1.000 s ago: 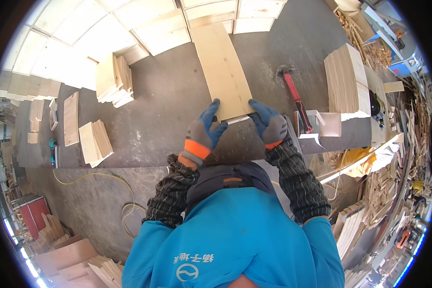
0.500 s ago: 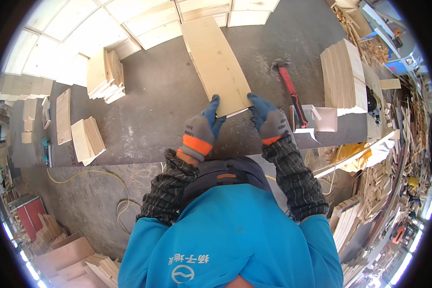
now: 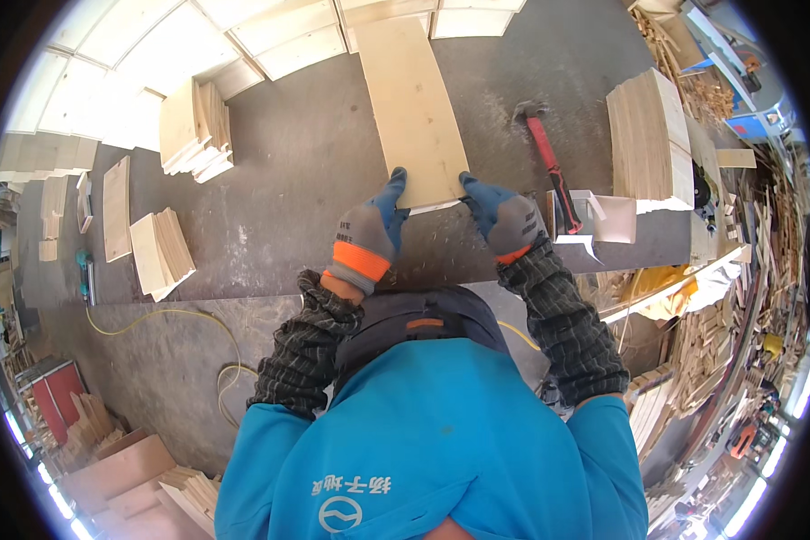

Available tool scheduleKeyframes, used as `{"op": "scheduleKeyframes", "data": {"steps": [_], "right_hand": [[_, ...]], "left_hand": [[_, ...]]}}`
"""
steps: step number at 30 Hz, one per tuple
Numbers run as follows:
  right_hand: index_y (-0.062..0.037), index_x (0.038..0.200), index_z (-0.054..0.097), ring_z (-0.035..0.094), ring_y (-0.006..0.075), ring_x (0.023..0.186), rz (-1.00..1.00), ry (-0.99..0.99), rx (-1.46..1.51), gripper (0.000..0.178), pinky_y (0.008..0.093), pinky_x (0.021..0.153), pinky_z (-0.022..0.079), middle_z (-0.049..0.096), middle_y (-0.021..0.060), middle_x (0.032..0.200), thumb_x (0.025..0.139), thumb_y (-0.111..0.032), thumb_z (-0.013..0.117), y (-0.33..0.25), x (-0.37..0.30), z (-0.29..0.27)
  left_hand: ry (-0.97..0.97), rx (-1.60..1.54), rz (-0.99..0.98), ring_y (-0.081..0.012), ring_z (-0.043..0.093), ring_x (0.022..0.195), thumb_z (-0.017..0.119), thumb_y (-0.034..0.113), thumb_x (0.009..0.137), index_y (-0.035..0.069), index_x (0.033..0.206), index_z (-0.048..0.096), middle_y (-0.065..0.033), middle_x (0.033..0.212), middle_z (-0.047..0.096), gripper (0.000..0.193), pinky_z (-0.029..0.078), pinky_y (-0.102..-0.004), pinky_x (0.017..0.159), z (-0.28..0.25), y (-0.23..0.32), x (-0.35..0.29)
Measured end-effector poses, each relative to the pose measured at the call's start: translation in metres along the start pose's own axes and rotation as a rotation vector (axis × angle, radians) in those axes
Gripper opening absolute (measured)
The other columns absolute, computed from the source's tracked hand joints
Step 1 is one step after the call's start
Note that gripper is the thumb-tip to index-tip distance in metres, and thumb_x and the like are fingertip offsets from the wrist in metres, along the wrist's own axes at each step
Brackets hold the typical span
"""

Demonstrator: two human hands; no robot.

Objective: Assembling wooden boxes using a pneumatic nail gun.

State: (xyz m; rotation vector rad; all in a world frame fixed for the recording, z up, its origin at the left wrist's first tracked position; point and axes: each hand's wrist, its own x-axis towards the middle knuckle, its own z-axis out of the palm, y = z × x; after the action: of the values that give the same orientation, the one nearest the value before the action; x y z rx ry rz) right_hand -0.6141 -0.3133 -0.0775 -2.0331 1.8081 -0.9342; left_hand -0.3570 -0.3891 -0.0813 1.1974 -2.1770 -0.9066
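A long, pale wooden board [image 3: 412,112] stretches away from me over the dark worktable [image 3: 297,180]. My left hand [image 3: 369,229], in a blue and grey work glove with an orange band, grips the board's near left corner, thumb on top. At the near right corner, my right hand [image 3: 504,220], gloved alike, pinches the edge with its thumb on the upper face. The other fingers of both hands are partly hidden beneath the board. To the right of my right hand lies a hammer [image 3: 549,157] with a red and black handle, its grip end over a small open white box [image 3: 614,220].
Stacks of boards stand at the right [image 3: 643,135], back left [image 3: 193,130] and near left [image 3: 162,252]. Light wooden panels [image 3: 297,40] line the table's far side. A yellow hose [image 3: 184,313] runs along the floor. Wood offcuts [image 3: 702,351] are heaped at the right.
The board has swung slightly, its far end moving right and away, so it points straighter ahead. Both hands keep hold of its near corners.
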Motion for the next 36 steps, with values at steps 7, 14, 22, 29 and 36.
{"op": "scheduleKeyframes", "data": {"steps": [7, 14, 22, 29, 36], "right_hand": [[-0.0028, 0.140, 0.069, 0.077, 0.0400, 0.092, -0.109, -0.035, -0.195, 0.046, 0.0460, 0.075, 0.063, 0.078, 0.0221, 0.112, 0.095, -0.009, 0.064, -0.001, 0.002, 0.003], [-0.0027, 0.137, 0.072, 0.075, 0.0427, 0.093, -0.038, -0.018, -0.197, 0.044, 0.0471, 0.078, 0.060, 0.076, 0.0233, 0.112, 0.093, -0.002, 0.066, -0.014, 0.000, 0.004], [-0.0022, 0.138, 0.070, 0.076, 0.0409, 0.096, -0.052, -0.007, -0.139, 0.046, 0.0453, 0.081, 0.063, 0.076, 0.0237, 0.119, 0.092, -0.002, 0.062, -0.008, -0.001, 0.006], [-0.0022, 0.139, 0.070, 0.077, 0.0410, 0.096, -0.054, -0.031, -0.177, 0.047, 0.0453, 0.081, 0.063, 0.076, 0.0237, 0.120, 0.093, -0.003, 0.062, -0.008, 0.000, 0.002], [-0.0031, 0.140, 0.069, 0.076, 0.0416, 0.095, -0.020, -0.051, -0.138, 0.047, 0.0464, 0.080, 0.062, 0.076, 0.0229, 0.119, 0.094, -0.006, 0.062, -0.011, 0.000, 0.000]], "left_hand": [[-0.020, 0.241, 0.031, -0.0467, 0.075, 0.092, 0.066, 0.008, 0.101, 0.007, 0.159, 0.053, -0.0307, 0.110, 0.074, 0.060, 0.060, -0.0504, 0.080, 0.005, 0.002, -0.006], [-0.086, 0.256, 0.034, -0.0470, 0.074, 0.091, 0.056, 0.011, 0.104, 0.005, 0.165, 0.044, -0.0300, 0.113, 0.074, 0.062, 0.060, -0.0523, 0.079, 0.002, 0.000, -0.005], [-0.035, -0.368, -0.067, -0.0295, 0.080, 0.099, 0.075, 0.009, 0.100, 0.009, 0.153, 0.063, -0.0273, 0.123, 0.076, 0.054, 0.061, -0.0362, 0.088, 0.005, -0.027, -0.005], [-0.054, -0.230, -0.065, -0.0262, 0.080, 0.094, 0.080, 0.012, 0.097, 0.008, 0.152, 0.064, -0.0249, 0.123, 0.078, 0.057, 0.062, -0.0344, 0.085, -0.001, -0.016, -0.001], [0.009, -0.090, -0.007, -0.0306, 0.080, 0.098, 0.087, 0.028, 0.091, 0.007, 0.153, 0.062, -0.0251, 0.130, 0.075, 0.069, 0.063, -0.0374, 0.088, 0.003, -0.012, -0.005]]}}
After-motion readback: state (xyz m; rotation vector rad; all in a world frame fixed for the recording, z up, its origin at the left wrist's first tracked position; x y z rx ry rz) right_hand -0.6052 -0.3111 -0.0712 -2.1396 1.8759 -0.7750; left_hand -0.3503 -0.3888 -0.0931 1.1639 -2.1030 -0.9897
